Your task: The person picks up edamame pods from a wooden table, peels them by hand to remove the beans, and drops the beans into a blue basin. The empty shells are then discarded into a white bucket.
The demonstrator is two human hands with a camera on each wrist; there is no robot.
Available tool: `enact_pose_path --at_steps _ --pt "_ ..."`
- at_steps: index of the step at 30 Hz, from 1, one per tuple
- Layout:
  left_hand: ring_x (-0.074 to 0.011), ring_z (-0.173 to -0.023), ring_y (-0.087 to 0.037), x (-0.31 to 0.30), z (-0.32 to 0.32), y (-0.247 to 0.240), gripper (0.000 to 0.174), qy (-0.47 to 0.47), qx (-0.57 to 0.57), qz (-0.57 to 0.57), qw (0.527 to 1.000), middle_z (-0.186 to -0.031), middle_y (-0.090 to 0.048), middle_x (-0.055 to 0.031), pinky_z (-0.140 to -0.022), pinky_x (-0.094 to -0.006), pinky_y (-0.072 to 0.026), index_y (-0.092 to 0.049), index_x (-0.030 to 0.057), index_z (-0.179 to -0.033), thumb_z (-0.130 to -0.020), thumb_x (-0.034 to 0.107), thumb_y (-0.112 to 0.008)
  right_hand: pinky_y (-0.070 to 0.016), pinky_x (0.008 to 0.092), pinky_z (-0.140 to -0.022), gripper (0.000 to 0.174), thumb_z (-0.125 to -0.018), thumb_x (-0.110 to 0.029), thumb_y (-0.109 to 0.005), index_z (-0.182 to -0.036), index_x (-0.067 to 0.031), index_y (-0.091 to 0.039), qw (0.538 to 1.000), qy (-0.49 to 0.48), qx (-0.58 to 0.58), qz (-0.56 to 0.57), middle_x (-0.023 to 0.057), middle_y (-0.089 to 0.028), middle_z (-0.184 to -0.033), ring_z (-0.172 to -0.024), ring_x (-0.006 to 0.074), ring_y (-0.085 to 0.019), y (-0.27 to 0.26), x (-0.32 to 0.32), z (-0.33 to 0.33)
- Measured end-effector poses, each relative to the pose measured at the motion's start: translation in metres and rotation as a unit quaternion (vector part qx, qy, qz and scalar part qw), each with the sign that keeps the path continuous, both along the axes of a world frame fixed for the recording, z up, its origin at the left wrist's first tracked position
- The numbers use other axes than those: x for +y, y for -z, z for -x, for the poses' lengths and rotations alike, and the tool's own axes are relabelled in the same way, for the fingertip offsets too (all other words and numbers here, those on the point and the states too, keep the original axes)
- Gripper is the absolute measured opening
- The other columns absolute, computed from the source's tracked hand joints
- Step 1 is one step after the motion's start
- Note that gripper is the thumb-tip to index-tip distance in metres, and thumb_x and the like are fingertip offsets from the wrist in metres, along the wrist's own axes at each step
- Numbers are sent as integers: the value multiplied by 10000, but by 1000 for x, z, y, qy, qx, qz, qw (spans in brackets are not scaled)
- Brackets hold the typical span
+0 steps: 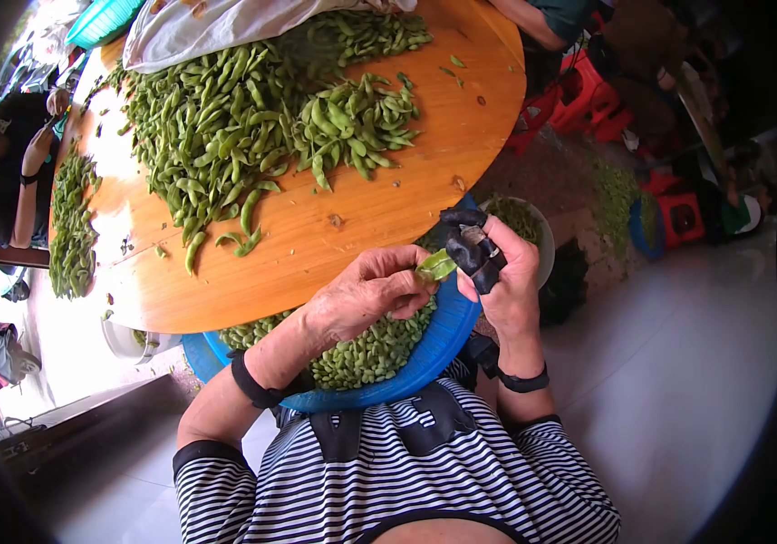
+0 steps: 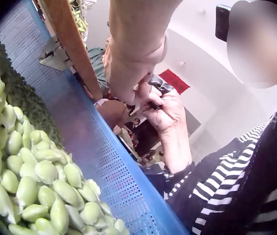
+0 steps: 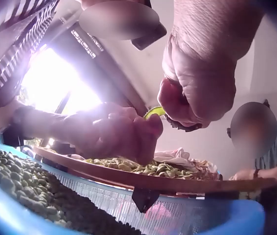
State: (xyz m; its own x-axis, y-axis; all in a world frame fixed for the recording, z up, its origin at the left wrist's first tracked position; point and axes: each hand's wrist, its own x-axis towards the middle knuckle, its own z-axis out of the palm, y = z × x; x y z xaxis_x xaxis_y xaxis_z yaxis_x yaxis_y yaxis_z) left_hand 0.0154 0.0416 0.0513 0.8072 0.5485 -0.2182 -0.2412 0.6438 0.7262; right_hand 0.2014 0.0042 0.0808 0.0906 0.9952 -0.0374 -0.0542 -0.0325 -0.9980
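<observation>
Small green bean pod pinched by left hand, its tip nipped by right hand in black finger guards, above blue perforated plastic basket at round wooden table near edge. Best split along the seam, staying over the basket.

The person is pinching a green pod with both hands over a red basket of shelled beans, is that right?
Not quite. The basket is blue, not red, as the head view shows. The rest stands: the left hand and the right hand pinch the green pod over the shelled beans in it.
</observation>
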Motion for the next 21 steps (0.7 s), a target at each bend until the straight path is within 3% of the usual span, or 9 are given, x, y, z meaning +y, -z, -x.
enact_pose_path --at_steps 5,9,13,14,15,17,18,19,21 --pt "-58 -656 -442 1 0 20 136 7 10 3 1000 -800 -544 23 -586 -210 -342 -612 53 -1020 -962 125 -511 -365 181 -455 253 -890 -60 -597 -1130 -10 -659 997 -42 -72 0 -60 -563 -675 -546 -6 -478 -8 -1 5" --pt "-79 -709 -527 -2 2 7 209 -6 83 -8 997 -848 -608 -6 -658 -216 -434 -647 31 -1025 -949 60 -455 -358 185 -434 281 -886 -31 -531 -1148 12 -623 994 -19 103 25 -24 -549 -694 -521 15 -457 -6 2 -3" --pt "-157 -821 -633 6 29 -23 233 77 101 -150 980 -941 -673 -60 -766 -280 -507 -650 18 -1083 -953 52 -460 -322 180 -430 887 -654 -580 -808 -1145 102 -522 995 34 89 -43 3 -520 -734 -525 29 -427 -1 -6 -55" --pt "-180 -865 -649 10 36 -33 224 122 99 -272 949 -971 -684 -82 -787 -290 -522 -653 2 -1072 -933 19 -478 -318 179 -428 896 -642 -573 -814 -1137 114 -522 996 89 6 -2 -6 -512 -730 -529 28 -424 -5 -7 -71" --pt "-203 -908 -664 15 42 -39 219 166 95 -388 902 -1001 -695 -104 -808 -299 -538 -656 -14 -1062 -912 -14 -496 -307 176 -422 529 -745 -286 -745 -1086 75 -563 996 73 16 -45 -16 -512 -727 -527 22 -420 -7 -8 -83" --pt "-264 -952 -666 30 51 -39 171 63 156 -492 854 -1026 -694 -119 -826 -346 -530 -677 5 -1021 -868 8 -603 -433 233 -583 239 -745 84 -536 -960 13 -612 947 149 -284 11 17 -545 -744 -627 129 -529 0 -7 -113" --pt "-269 -921 -665 42 52 -43 149 -18 208 -540 815 -963 -698 -109 -807 -350 -521 -689 11 -996 -855 29 -644 -443 256 -646 256 -730 85 -534 -970 28 -601 880 179 -440 0 68 -547 -769 -672 202 -536 0 -8 -120" --pt "-299 -810 -634 69 50 -48 162 -160 359 -663 637 -830 -666 -116 -736 -382 -509 -695 23 -972 -835 -13 -616 -454 279 -709 275 -715 87 -532 -980 43 -589 788 204 -581 -15 119 -548 -794 -718 275 -543 0 -5 -122" --pt "-294 -760 -545 103 49 -49 219 -194 407 -718 530 -759 -563 -116 -694 -394 -472 -694 46 -975 -806 -44 -587 -453 298 -721 304 -695 98 -512 -987 48 -580 810 215 -546 -17 154 -531 -821 -734 317 -524 -4 -4 -117"
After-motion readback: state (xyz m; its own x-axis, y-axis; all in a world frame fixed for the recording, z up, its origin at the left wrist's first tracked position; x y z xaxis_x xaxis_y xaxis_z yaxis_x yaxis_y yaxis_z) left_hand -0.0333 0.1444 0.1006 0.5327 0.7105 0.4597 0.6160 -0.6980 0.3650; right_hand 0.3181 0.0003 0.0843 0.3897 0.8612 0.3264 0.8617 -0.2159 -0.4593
